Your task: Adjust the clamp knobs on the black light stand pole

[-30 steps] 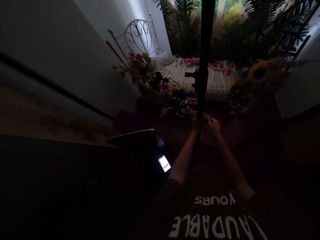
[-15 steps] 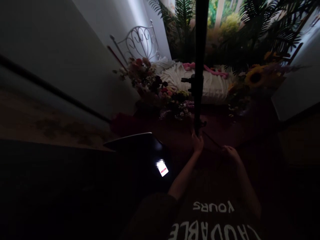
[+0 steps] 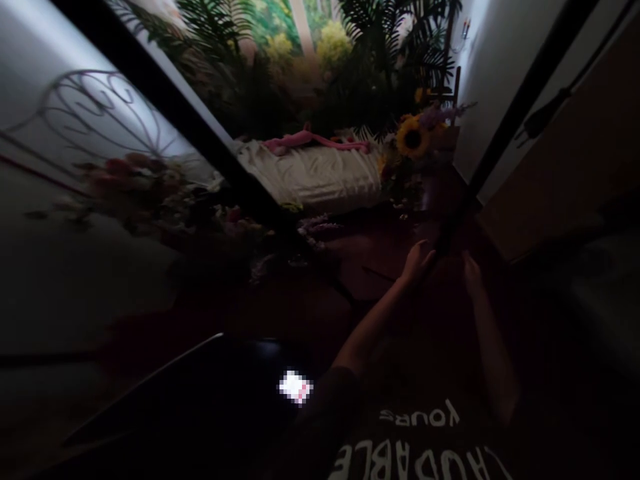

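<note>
In dim light, my left hand (image 3: 418,261) is at the lower part of a slanting dark pole (image 3: 505,133), its fingers closed against it. My right hand (image 3: 471,272) is just right of the pole, raised and apart from my left hand. Its fingers are too dark to make out, and no object shows in it. A thin dark rod (image 3: 377,273) lies low, left of my left hand. A dark plug-like piece on a cable (image 3: 545,117) hangs right of the pole.
Another dark pole (image 3: 200,133) slants across the left. Behind are a cream draped bench (image 3: 320,177) with a pink item (image 3: 300,139), flowers (image 3: 135,180), a sunflower (image 3: 413,137) and palm leaves (image 3: 395,33). A lit screen (image 3: 295,387) sits on a dark surface (image 3: 200,380) at lower left.
The view has swung right, so the bench and flowers appear further left. My right hand is nearer my left hand, off the thin rod it was at. The pole by my left hand now appears slanted.
</note>
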A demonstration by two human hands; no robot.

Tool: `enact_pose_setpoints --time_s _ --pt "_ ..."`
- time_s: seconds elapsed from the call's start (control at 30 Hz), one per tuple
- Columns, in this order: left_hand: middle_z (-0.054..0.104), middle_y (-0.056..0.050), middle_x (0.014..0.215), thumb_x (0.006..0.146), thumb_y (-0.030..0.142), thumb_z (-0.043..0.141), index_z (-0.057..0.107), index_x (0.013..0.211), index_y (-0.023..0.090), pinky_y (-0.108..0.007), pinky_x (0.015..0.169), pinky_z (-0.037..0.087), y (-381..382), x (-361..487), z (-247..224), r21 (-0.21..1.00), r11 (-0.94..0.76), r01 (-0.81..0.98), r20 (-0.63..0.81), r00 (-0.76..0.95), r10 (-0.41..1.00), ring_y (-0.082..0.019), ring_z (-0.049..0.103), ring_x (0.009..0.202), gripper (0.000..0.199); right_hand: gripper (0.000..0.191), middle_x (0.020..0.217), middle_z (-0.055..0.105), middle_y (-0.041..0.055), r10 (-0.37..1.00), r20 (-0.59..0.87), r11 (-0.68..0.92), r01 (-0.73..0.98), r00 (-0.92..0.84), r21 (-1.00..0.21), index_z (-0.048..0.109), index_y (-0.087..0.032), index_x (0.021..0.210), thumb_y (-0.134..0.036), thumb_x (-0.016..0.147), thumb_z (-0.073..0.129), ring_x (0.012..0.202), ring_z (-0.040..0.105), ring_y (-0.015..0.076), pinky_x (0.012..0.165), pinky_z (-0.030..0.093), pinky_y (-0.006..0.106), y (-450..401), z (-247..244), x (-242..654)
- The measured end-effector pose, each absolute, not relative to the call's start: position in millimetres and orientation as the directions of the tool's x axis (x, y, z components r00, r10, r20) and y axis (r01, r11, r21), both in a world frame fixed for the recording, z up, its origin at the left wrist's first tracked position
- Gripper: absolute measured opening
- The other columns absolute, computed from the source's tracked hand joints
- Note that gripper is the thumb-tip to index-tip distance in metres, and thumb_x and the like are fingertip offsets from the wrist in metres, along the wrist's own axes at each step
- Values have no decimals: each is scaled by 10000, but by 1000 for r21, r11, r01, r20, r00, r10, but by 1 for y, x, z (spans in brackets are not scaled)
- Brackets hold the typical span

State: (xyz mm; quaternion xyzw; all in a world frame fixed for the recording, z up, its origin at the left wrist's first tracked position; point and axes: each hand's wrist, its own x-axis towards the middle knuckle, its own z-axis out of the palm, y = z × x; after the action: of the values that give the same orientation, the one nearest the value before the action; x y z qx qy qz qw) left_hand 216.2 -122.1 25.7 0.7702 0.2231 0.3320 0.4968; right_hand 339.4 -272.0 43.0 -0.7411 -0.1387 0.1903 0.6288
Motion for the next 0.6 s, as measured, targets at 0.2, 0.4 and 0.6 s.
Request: enact_pose_setpoints --time_s 0.2,0.4,0.6 --pt "643 -139 1141 937 428 544 520 1239 157 -377 918 525 -136 264 59 926 -353 -134 336 719 608 -229 641 1029 406 624 991 734 87 533 -93 -227 37 841 -973 638 -201 935 -693 575 770 922 683 237 776 548 330 -265 76 344" --pt "670 -86 993 945 388 541 541 1150 171 -303 822 510 -141 264 50 952 -291 -95 271 706 655 -177 647 902 299 414 939 732 49 603 10 -94 84 797 -992 637 -220 882 -492 607 786 909 677 206 850 537 353 -262 79 346" --pt "678 -80 986 954 400 520 534 1113 179 -295 806 512 -141 264 49 950 -302 -80 266 714 648 -160 644 857 273 264 913 744 96 398 235 -97 296 887 -950 710 -179 809 -410 773 587 918 681 228 922 524 395 -258 85 345"
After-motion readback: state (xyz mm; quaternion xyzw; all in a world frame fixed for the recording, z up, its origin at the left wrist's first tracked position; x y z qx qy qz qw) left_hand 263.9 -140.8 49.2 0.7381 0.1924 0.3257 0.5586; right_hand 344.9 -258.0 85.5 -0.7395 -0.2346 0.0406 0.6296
